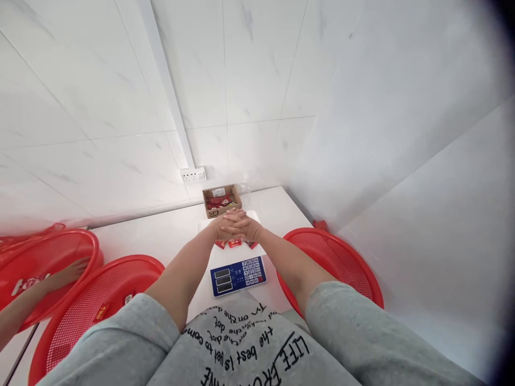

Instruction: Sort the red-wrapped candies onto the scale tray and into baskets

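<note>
My left hand (225, 228) and my right hand (248, 228) are clasped together, fingers interlaced, above the white pan of a weighing scale (215, 256). No object shows between them. Under the hands, several small red packets (235, 243) lie on the pan, partly hidden by my fingers. The scale's blue panel (238, 276), with dark displays and number keys, faces me. Just behind the hands stands an open cardboard box (213, 213) containing red packets (220, 202).
On the left are a red mesh basket (60, 316) with a few packets and another red basket (90, 241); another person's hand (72, 271) reaches into the latter. A red basket (374, 284) stands at right. A socket (193, 174) is on the wall behind the white table (277, 206).
</note>
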Motion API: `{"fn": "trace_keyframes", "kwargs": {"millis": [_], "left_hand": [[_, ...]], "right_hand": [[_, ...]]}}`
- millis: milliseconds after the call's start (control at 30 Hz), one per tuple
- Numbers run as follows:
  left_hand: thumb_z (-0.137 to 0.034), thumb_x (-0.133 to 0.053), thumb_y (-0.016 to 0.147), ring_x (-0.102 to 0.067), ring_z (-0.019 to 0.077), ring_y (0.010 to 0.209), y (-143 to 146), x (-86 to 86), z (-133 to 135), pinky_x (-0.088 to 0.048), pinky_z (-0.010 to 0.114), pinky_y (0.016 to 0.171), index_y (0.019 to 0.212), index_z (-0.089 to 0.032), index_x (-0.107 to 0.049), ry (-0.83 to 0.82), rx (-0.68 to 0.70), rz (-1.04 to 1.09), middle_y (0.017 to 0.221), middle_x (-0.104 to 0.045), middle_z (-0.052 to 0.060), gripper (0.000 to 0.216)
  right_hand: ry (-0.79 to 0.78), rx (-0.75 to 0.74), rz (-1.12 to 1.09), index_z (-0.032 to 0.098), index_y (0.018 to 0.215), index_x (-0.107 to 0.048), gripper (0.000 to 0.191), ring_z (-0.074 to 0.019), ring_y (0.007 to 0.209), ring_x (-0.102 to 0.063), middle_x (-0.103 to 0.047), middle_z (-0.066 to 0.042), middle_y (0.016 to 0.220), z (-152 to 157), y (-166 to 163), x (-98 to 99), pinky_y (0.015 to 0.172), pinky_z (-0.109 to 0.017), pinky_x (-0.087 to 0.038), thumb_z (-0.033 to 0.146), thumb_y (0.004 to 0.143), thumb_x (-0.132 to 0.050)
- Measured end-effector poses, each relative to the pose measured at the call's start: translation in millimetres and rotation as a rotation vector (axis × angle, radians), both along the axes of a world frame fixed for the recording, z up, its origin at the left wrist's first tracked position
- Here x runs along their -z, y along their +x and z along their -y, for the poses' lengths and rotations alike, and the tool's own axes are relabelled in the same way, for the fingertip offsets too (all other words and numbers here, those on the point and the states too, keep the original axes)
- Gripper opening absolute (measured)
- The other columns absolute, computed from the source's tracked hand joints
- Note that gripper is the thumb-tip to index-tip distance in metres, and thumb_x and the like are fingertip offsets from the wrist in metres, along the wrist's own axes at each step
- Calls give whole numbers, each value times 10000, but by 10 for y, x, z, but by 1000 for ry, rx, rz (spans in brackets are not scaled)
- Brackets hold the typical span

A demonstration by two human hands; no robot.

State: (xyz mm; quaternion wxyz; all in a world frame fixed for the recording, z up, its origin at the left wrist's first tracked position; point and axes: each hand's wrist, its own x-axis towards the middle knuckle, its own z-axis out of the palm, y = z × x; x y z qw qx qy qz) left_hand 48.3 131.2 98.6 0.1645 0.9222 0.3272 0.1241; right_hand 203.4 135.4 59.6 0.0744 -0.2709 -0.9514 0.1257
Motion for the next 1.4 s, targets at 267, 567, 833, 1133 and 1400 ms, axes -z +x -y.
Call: {"fn": "trace_keyframes", "kwargs": {"millis": [267, 567, 833, 1133, 1400], "left_hand": [[-464, -528, 854, -230, 318, 1392, 79, -156, -248, -28, 549, 1137, 1380, -240, -449, 196, -17, -286, 1537, -294, 93, 577], [-688, -346, 825, 11, 354, 1448, -332, 187, -82, 142, 608, 1085, 1507, -213, -156, 146, -642, -440, 1590, -73, 118, 853], [-520, -552, 803, -108, 376, 1435, -261, 859, 411, -32, 603, 1118, 1459, -220, -328, -220, -553, -393, 1569, -192, 133, 756], [-94, -499, 825, -389, 270, 1312, -294, 896, 561, -277, 425, 1089, 1368, -205, -427, -393, -726, 33, 1383, -488, 125, 559], [-277, -490, 875, -635, 202, 957, -375, 630, 791, -506, 371, 854, 1316, -163, -399, -937, -937, 636, 1091, -654, 140, 464]], "right_hand": [[170, -31, 115, 256, 1324, -518, 449, -277, 1430, -91, -265, -50, 1548, -307, 75, -333, 1123, -538, -34, 180, 882, -509], [-33, 959, 290, 278, 1506, -60, 748, -367, 1435, 91, 22, -134, 1589, -139, 321, -65, 1010, -740, 24, 542, 888, -390], [-165, 736, 227, 325, 1486, -180, 657, -312, 1448, 54, -54, -94, 1594, 381, 57, 464, 1057, -654, 64, 530, 894, -380], [-340, 950, -91, 254, 1422, -378, 565, -279, 1295, -388, -314, -104, 1515, 625, -19, 608, 1037, -401, -306, 196, 867, -466], [-536, 1144, -448, 147, 1375, -423, 623, -255, 1158, -515, -547, -145, 1270, 669, 163, 570, 996, -369, -382, 112, 757, -495]]}}
